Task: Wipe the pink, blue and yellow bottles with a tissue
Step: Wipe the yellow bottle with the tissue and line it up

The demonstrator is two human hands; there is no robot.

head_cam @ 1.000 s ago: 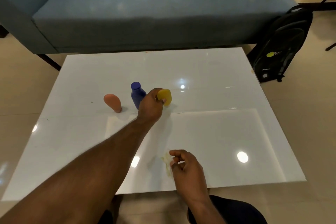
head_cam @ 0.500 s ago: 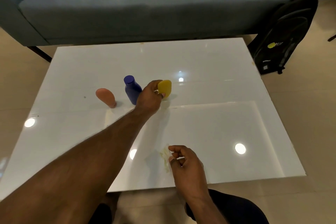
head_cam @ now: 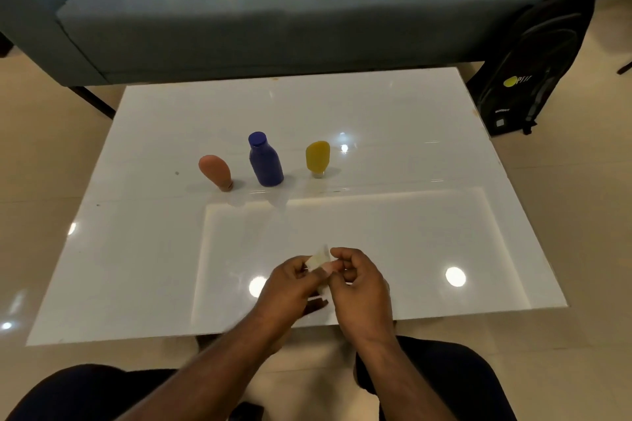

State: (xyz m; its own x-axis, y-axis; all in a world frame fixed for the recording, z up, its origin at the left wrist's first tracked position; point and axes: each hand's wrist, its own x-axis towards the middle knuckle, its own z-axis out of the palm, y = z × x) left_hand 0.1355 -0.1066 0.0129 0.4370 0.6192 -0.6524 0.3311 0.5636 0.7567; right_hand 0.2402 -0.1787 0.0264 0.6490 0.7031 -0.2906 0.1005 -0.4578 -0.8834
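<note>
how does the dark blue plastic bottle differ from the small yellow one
The dark blue plastic bottle is taller and rests on its wide base with a round cap on top; the small yellow bottle is shorter, flatter, and stands on its narrow cap end. Both stand on the white table, untouched by either hand.

Glossy white table (head_cam: 376,120); matt cloth sofa (head_cam: 273,10).

A blue sofa (head_cam: 273,10) stands behind the white table (head_cam: 393,120), a black backpack (head_cam: 533,58) beside it.
</note>
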